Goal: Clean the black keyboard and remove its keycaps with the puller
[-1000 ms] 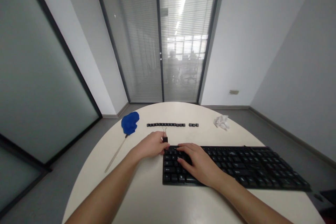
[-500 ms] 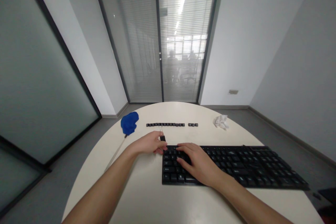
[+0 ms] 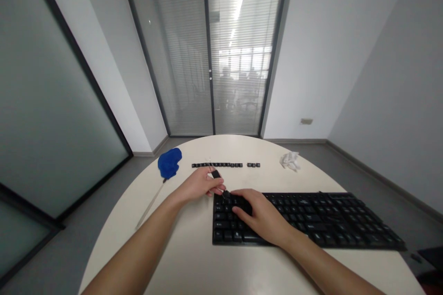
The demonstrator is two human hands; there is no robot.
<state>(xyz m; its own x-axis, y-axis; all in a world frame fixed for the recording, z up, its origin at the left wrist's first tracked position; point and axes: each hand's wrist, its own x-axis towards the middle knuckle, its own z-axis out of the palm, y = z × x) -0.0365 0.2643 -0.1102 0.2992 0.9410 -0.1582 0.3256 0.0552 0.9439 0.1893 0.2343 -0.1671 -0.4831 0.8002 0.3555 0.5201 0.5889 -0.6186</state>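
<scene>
Our left hand [image 3: 199, 185] pinches a wire puller [image 3: 216, 174] over the far-left corner of the keyboard [image 3: 321, 219]; our right hand [image 3: 261, 215], thumb spread, rests upon it. Beyond it, 1 row of keycaps [image 3: 226, 164] plus 3 more [image 3: 254, 165] lie removed; most look fitted.

Pale-lettered black keyboard [image 3: 311, 216], black keycaps [image 3: 227, 165], black-and-silver tool [image 3: 216, 174], blue pad [image 3: 168, 164], white paper [image 3: 290, 161], cream tabletop [image 3: 194, 258]

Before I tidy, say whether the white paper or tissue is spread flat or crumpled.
Crumpled: the white paper or tissue sits bunched in uneven folds.
</scene>
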